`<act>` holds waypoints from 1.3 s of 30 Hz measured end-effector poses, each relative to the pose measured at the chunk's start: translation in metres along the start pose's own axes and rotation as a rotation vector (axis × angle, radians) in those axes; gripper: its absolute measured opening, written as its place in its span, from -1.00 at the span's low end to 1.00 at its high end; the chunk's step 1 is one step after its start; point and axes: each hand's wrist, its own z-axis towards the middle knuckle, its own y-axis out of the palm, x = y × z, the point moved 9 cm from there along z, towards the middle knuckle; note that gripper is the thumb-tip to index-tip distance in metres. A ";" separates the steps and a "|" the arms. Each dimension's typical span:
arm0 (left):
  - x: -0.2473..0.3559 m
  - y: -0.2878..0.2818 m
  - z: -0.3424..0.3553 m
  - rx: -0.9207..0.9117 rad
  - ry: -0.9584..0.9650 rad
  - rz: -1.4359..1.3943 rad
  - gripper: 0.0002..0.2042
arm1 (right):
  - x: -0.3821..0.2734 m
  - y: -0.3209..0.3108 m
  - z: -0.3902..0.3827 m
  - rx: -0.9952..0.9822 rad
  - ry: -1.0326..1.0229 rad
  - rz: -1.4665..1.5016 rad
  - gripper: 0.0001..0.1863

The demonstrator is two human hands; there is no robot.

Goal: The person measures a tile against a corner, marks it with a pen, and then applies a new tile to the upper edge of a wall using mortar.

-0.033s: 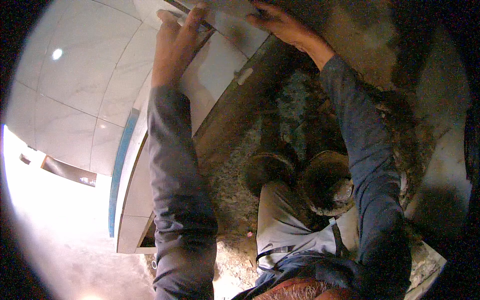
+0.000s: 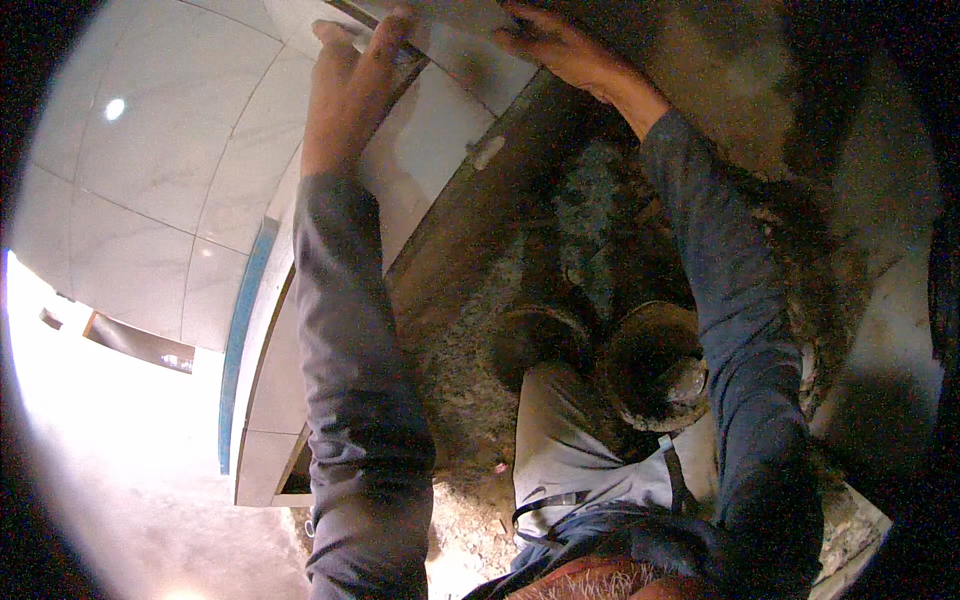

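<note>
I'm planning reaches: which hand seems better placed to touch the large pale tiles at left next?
Probably the left: the left hand is closer to the large pale tiles; the right hand lies farther right.

Wall tiles (image 2: pixel 150 140): ceramic or stone in look, pale with faint grey veining, smooth, glossy, one hard bright reflection. Grey panel (image 2: pixel 455 14) at the upper edge: smooth, low sheen, material uncertain. Ledge tiles (image 2: pixel 425 150): pale, smooth, softly shiny. Ledge side (image 2: pixel 480 185): brown, matt, soiled, substance not readable in the shade. Blue strip (image 2: pixel 240 360): flat, matt, material unclear. Left sleeve (image 2: pixel 350 300): dark grey cloth, matt, creased. Right sleeve (image 2: pixel 745 300): like cloth, wrinkled. Trousers (image 2: pixel 565 430): pale cloth, matt, folded. Strap (image 2: pixel 677 475): dark, narrow, apparently webbing. Ground (image 2: pixel 455 355): rough, gritty, dull.
</note>
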 end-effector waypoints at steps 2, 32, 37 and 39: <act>0.007 0.006 -0.001 -0.005 -0.034 -0.019 -0.59 | -0.003 -0.005 0.004 -0.042 -0.036 0.015 -0.31; 0.028 0.005 -0.004 0.001 0.035 0.170 -0.20 | -0.055 -0.003 -0.018 -0.093 0.146 0.045 -0.05; 0.030 0.002 -0.002 -0.009 0.060 0.224 -0.20 | -0.060 -0.002 -0.021 -0.064 0.215 0.026 0.00; 0.026 0.004 -0.001 -0.049 0.077 0.121 -0.20 | -0.058 0.000 -0.017 -0.063 0.234 0.005 0.00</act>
